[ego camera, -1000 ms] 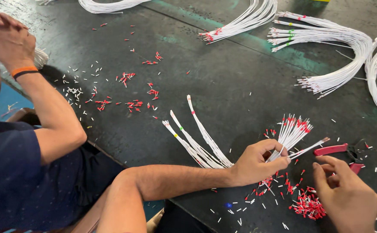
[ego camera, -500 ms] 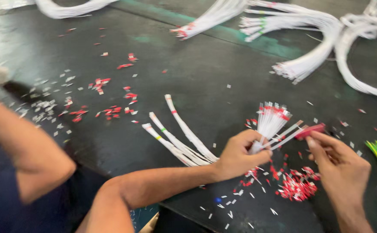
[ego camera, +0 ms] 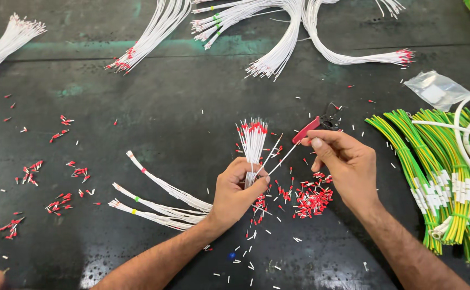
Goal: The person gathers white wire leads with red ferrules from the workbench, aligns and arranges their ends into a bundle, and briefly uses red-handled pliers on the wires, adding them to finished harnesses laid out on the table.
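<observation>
My left hand [ego camera: 237,190] grips a bundle of thin white wires [ego camera: 252,140] that stand upright, most tipped with red ferrules. Two wires splay out to the right of the bundle. My right hand [ego camera: 345,161] holds a red-handled crimping tool [ego camera: 316,123], its dark jaws pointing up and right. A pile of loose red ferrules [ego camera: 311,197] lies on the dark table [ego camera: 181,107] between and below my hands. The tails of the white wires [ego camera: 154,198] trail left from my left hand across the table.
Green-and-yellow wire bundles [ego camera: 433,172] lie at the right with white cables over them. White wire bundles [ego camera: 278,37] fan along the far edge. A clear plastic bag [ego camera: 436,90] sits at the right. Scattered ferrules [ego camera: 30,172] and white offcuts dot the left.
The view has swung right and up, so the other person at the left has left the picture. My right hand has lifted the crimping tool higher beside the wire bundle.
</observation>
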